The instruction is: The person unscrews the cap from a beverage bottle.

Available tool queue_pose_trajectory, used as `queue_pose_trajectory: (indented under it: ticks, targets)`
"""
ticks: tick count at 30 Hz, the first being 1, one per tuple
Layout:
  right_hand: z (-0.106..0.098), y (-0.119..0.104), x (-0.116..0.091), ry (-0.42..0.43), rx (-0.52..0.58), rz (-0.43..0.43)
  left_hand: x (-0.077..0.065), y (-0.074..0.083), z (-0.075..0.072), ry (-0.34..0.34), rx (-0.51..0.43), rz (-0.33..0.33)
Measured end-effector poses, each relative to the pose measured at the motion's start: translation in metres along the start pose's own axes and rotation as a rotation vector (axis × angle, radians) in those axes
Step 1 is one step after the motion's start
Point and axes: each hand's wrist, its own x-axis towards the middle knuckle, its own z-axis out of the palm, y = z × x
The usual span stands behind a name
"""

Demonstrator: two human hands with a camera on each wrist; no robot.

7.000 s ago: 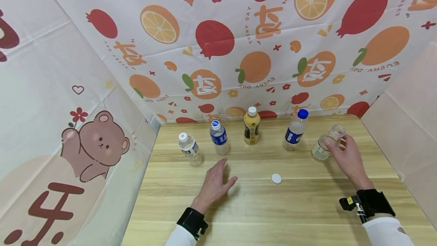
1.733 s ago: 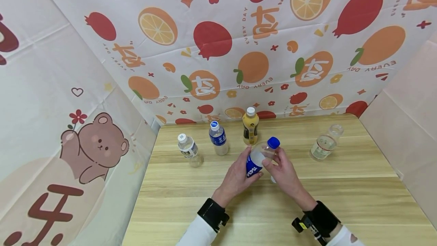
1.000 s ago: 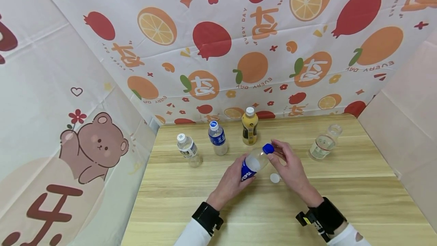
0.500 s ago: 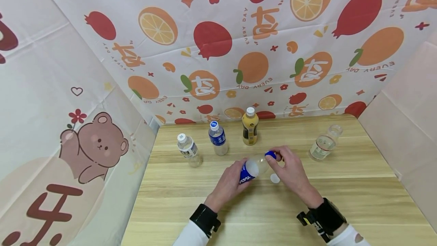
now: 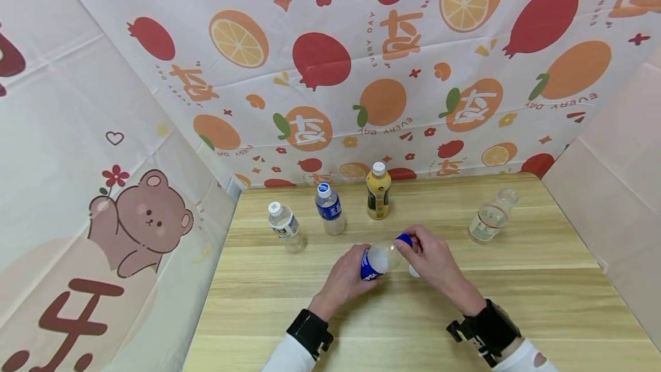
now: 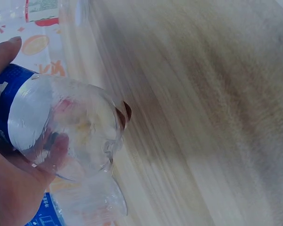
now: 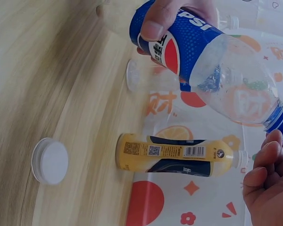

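Note:
A clear Pepsi bottle with a blue label (image 5: 378, 259) is held tilted above the table, its neck toward the right. My left hand (image 5: 343, 279) grips it around the label, which the left wrist view also shows with the bottle's clear base (image 6: 92, 127). The right hand (image 5: 436, 262) pinches the blue bottle cap (image 5: 405, 239) between thumb and fingers. In the right wrist view the cap (image 7: 282, 121) sits on the bottle's neck. Below the right hand lies a round white lid (image 7: 53, 161), partly hidden in the head view.
Along the back of the wooden table stand a clear bottle with a white cap (image 5: 286, 227), a blue-labelled bottle (image 5: 330, 210) and a yellow bottle (image 5: 378, 193). An uncapped glass jar (image 5: 490, 220) stands at the right. Printed cloth walls (image 5: 330, 108) enclose the table.
Earlier the right hand held the glass jar while the Pepsi bottle stood at the back. Since then both hands have taken the bottle, tilted it further, and the right hand has moved to its cap.

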Motion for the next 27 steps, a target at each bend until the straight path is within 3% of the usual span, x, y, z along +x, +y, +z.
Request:
queue_pose_trajectory:
  ticks: [12,27]
  targets:
    - [-0.0022,0.0007,-0.0001,-0.055,0.015,-0.08,0.0003,0.0024,-0.0039,-0.074,-0.061,-0.042]
    - [-0.0053,0.0045,-0.0016,-0.075,0.008,-0.123,-0.0017,0.0026,-0.0089,-0.202,-0.304,-0.095]
